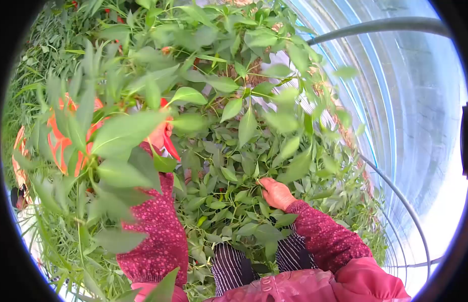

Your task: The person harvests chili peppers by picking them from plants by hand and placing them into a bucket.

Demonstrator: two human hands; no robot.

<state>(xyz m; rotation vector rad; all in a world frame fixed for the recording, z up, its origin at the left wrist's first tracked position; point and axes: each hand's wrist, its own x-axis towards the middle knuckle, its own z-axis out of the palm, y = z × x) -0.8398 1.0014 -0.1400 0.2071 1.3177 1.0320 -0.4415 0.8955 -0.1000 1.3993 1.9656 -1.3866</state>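
Observation:
My left hand [157,136] is partly covered by leaves, its fingers closed on red chili peppers [170,147] that stick out above and below it. Low among the pepper plants [229,173], my right hand [276,193] has its thumb and fingers pressed together at a thin stem or leaf; what lies between the fingertips is too small to make out. A green pepper [202,220] hangs in the foliage between my two arms.
An orange openwork container [68,138] shows behind blurred leaves at the left. Along the right runs a clear plastic greenhouse wall [395,100] with a curved dark pipe [380,29]. Large leaves [126,133] rise close to the camera.

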